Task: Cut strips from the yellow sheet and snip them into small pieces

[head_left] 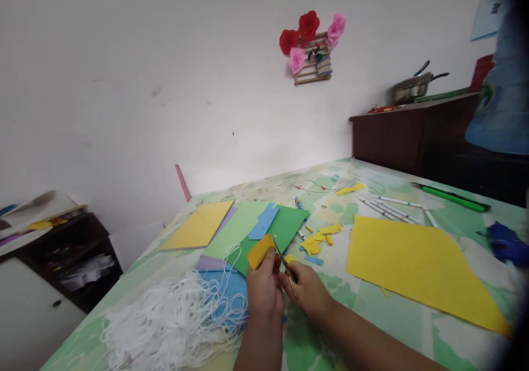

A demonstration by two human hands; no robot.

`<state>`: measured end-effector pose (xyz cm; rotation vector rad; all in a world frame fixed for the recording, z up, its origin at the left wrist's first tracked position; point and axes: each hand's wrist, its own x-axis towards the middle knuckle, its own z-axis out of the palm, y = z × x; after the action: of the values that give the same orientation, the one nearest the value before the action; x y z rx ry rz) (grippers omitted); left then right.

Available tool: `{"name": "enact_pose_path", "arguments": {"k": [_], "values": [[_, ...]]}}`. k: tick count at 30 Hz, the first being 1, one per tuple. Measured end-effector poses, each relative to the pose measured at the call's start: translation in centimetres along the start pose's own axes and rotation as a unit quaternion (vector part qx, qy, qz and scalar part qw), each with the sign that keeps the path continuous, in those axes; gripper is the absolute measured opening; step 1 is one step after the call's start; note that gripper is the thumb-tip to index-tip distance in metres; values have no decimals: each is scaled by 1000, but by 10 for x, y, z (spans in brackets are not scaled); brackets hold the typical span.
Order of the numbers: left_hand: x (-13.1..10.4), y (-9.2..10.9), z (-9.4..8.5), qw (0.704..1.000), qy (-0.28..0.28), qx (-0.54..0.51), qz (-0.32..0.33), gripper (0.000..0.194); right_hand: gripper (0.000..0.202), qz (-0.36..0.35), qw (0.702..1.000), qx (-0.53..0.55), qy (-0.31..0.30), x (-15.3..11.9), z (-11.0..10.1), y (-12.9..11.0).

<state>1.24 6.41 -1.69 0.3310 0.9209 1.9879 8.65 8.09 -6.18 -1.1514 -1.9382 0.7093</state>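
Observation:
Between the thumb and fingers of my left hand (pixel 264 283) is a small yellow piece of paper (pixel 260 251). My right hand (pixel 308 288) is closed round a pair of scissors (pixel 291 283), whose blades point up beside the right edge of that piece. Whether the blades touch the paper I cannot tell. Beyond my hands lie green sheets (pixel 294 220) with a blue piece (pixel 264 222) on top. Yellow scraps (pixel 316 243) are scattered just right of the scissors.
White string (pixel 169 318) lies heaped at the front left. Yellow-orange sheets (pixel 198 226) lie behind it. On the right are a large yellow sheet (pixel 409 263), several thin white sticks (pixel 392 210), a green cutter (pixel 452 197) and a dark blue object (pixel 506 241). A wall bounds the table's (pixel 347 316) far side.

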Motion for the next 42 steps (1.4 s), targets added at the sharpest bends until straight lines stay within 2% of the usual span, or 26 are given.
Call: {"name": "enact_pose_path", "arguments": {"k": [11,17,32,42], "values": [[5,-4,-5,999,-16,-3,30,16,35,-13,1000,-21,-16,-1,0,-3],[4,-4,-7,998,-52,38,26,22,35,-12,1000,-2,-25,0,-2,-6],[0,-1,-1,999,-36,11,-19,14,29,-12,999,7,-33,-1,-4,-4],[0,-1,-2,999,-35,13,-19,19,29,-5,999,-11,-38,0,-6,-5]]}}
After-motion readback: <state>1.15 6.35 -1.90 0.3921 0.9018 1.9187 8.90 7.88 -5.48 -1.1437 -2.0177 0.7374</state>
